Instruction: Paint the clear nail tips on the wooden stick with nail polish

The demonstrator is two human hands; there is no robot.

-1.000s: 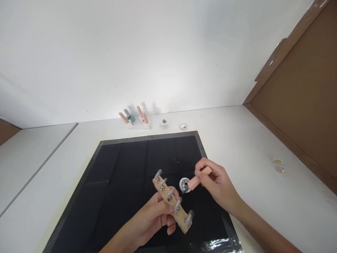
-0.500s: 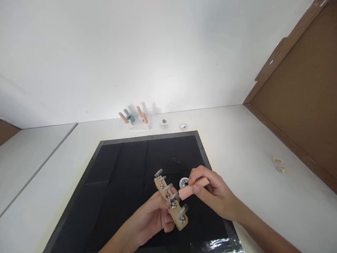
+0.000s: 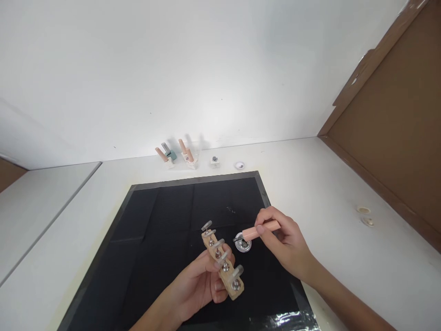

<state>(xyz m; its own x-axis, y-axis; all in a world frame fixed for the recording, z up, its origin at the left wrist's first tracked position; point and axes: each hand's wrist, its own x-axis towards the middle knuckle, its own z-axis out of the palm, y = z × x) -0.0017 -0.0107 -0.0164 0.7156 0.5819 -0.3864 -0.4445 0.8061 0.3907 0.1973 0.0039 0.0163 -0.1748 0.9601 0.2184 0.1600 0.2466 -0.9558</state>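
Hands: L hand (image 3: pixel 200 287) closed round a wooden strip (image 3: pixel 223 265), fingers wrapped under it; R hand (image 3: pixel 285 243) pinching a pink stick (image 3: pixel 260 229) betw thumb & fingers.
Strip: held just above the black mat (image 3: pixel 161 230), long axis running 11 to 5 o'clock; row of clear nail tips (image 3: pixel 218 243) on metal studs along its top.
Stick: points to 8 o'clock, tip down at a small silver dish (image 3: pixel 243 242); can't tell if tip touches what's inside.
Dish: on mat, just at 2 o'clock from strip, near but apart.
Back edge, 12 o'clock: more small tools in holders (image 3: pixel 175 155), two tiny pots (image 3: pixel 227 162) on white table (image 3: pixel 327 193).
Risk 1: stick pushed sideways may tip or skid the light dish, spilling contents.
Risk 2: loose L grip may let strip roll, tips knocked by stick.
Risk 3: strip swung toward 2 o'clock could hit dish.
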